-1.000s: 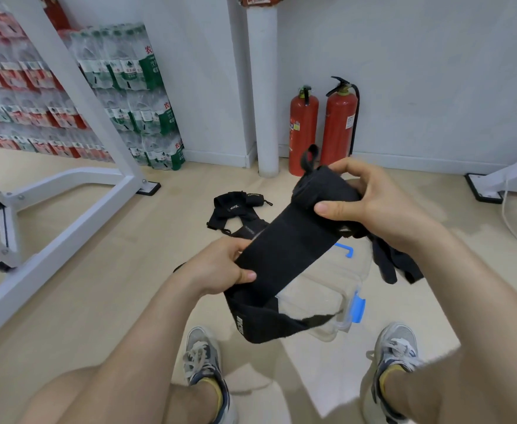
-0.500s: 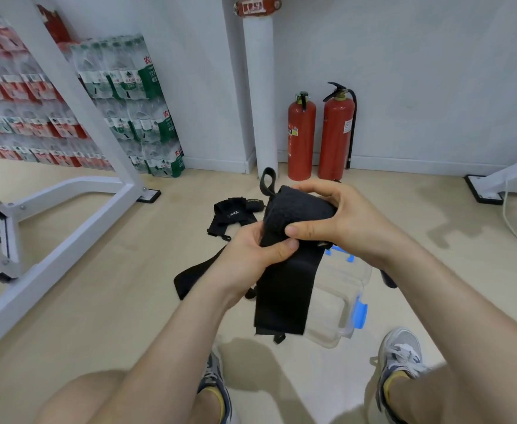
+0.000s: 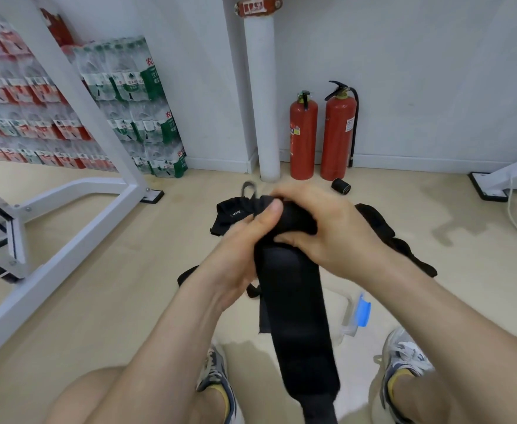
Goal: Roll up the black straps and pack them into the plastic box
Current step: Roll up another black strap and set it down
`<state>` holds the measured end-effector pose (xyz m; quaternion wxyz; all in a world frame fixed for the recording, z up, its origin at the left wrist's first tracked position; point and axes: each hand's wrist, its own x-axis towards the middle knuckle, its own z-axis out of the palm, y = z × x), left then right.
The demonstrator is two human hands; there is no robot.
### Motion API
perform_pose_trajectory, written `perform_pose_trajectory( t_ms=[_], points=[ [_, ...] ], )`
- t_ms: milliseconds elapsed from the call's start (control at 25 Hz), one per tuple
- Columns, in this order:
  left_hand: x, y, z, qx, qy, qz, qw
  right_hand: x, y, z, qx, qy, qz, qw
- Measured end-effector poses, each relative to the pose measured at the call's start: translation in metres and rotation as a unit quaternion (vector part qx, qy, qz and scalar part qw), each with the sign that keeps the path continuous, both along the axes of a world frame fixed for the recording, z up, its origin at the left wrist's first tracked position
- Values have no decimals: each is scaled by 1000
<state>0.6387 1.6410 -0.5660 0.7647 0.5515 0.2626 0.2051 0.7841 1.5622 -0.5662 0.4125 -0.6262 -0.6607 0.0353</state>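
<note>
Strap in hand: the black strap [image 3: 297,316] is held in the air above the floor, between the person's knees. Its upper end is wound into a roll [image 3: 295,220] and the rest hangs straight down as a flat tail.
Left hand: the left hand [image 3: 245,249] grips the left side of the roll, fingers curled round it and thumb laid along the top.
Right hand: the right hand [image 3: 327,231] is clamped over the roll from the right, thumb pressed against its front.
Handling: it looks soft, light and limp. The tail droops under its own weight, so it probably needs gentle tension to wind evenly, and the roll would likely loosen if let go.
Where to hold: across the full width of the roll, with one hand turning it and the other keeping the tail flat.
Look: wide, matt black woven band with a small loop [image 3: 249,188] poking out beside the roll.
Other straps: an unrolled strap [image 3: 229,216] lies on the floor beyond the hands, more black webbing [image 3: 399,243] lies to the right, and a finished roll [image 3: 341,187] sits near the fire extinguishers [image 3: 336,133].
Plastic box: the clear plastic box [image 3: 349,319] with a blue latch [image 3: 363,310] stands on the floor, mostly hidden behind the hanging tail.
</note>
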Motion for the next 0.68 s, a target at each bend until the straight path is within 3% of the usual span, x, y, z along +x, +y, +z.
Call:
perform_pose_trajectory(
  t_ms=[80, 200, 280, 400, 560, 680],
  points=[
    [4, 0, -2, 52, 45, 60, 996, -10, 0, -3, -13, -47, -23, 999],
    [6, 0, -11, 86, 69, 91, 990, -11, -2, 2, -103, -37, -12, 994],
    [3, -1, -11, 105, 69, 80, 989, -3, -2, 8, -177, 53, 44, 982],
    [-2, 2, -13, 133, 42, 30, 990, 13, -10, 22, -262, 222, 102, 934],
    [0, 1, -13, 90, 48, 20, 995, 17, -9, 21, -219, 240, 75, 943],
    [6, -3, -10, 59, 65, 69, 994, 9, -7, 13, -173, 142, 52, 973]
  ],
)
